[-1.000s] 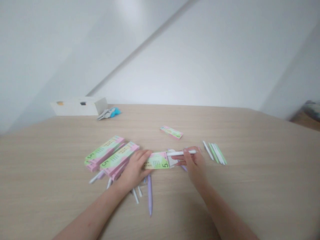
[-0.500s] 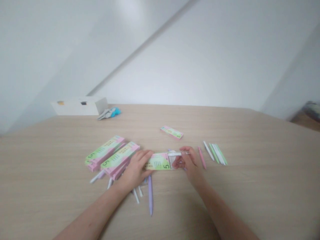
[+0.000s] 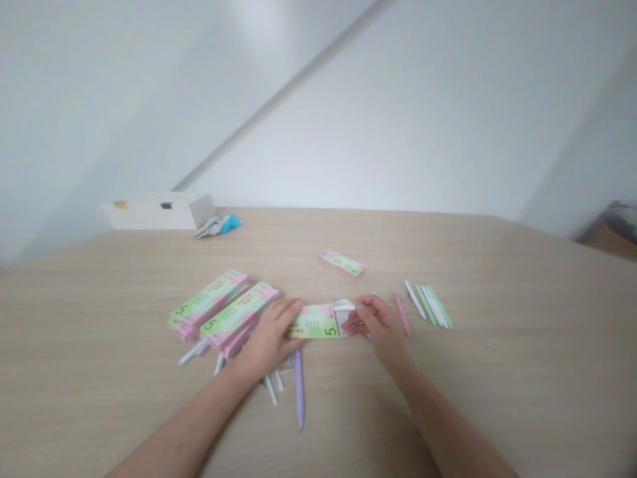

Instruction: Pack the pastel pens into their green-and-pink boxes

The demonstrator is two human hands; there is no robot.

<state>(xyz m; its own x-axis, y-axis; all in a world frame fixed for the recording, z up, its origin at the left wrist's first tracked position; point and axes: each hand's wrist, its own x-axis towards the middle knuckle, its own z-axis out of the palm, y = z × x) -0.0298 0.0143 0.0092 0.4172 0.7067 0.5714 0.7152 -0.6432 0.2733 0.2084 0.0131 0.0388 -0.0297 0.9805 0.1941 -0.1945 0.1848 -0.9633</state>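
Observation:
My left hand (image 3: 275, 330) is wrapped round the left part of a flat green-and-pink pen box (image 3: 314, 322) marked 5. The box's right end is open, with a pale flap sticking out. A white pen (image 3: 344, 307) lies partly inside that end, and the fingertips of my right hand (image 3: 378, 324) pinch its outer tip. Below the box a purple pen (image 3: 299, 392) points toward me. To the left, several similar pen boxes (image 3: 239, 312) lie stacked in two piles, with white and purple pens poking out beneath them.
Right of my hands lie a pink pen (image 3: 402, 313), a white pen (image 3: 415, 300) and a row of green and white pens (image 3: 434, 307). Another pen box (image 3: 342, 263) lies farther back. A white carton (image 3: 154, 214) and a grey-and-blue cloth-like item (image 3: 217, 226) are at the back left.
My right hand has moved slightly left, pushing the white pen deeper into the box. Less of the pen shows outside. My left hand keeps its grip on the box.

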